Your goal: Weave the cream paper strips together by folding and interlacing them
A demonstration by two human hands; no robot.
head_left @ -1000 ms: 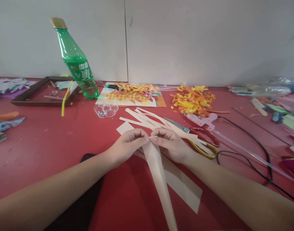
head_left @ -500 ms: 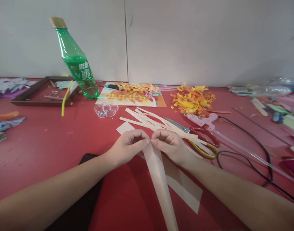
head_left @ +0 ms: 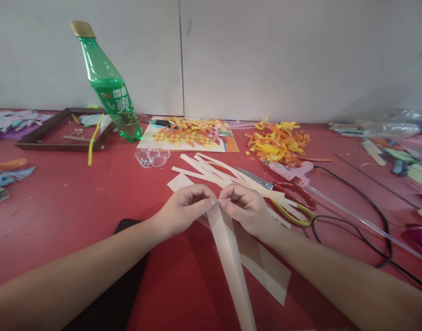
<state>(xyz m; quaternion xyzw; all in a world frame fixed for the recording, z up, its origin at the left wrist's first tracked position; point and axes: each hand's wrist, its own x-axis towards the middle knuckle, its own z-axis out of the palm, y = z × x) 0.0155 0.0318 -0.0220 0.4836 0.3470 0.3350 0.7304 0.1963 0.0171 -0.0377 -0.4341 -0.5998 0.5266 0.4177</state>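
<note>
A long cream paper strip [head_left: 228, 262], creased along its length, runs from my fingers down toward the near edge of the view. My left hand [head_left: 188, 207] pinches its top end between thumb and fingers. Right beside it, my right hand [head_left: 245, 209] pinches the same end, the thumbs almost touching. Under the strip lies a flat cream paper piece [head_left: 269, 273] on the red table. Just beyond my hands are several narrow cream paper strips [head_left: 211, 171]. Scissors [head_left: 300, 195] with red and yellow handles lie partly beneath those strips, right of my right hand.
A pink glue gun [head_left: 293, 172] trails a black cable [head_left: 372, 209] on the right. Behind are orange and yellow paper scraps [head_left: 280, 142], woven paper on a sheet [head_left: 190, 133], a clear bead dish [head_left: 152, 157], a green bottle [head_left: 110, 92] and a dark frame [head_left: 59, 147]. A black object [head_left: 107, 285] lies under my left forearm.
My fingertips have drawn very slightly apart at the top of the paper strip, showing a bit more of its end. The rest looks the same.
</note>
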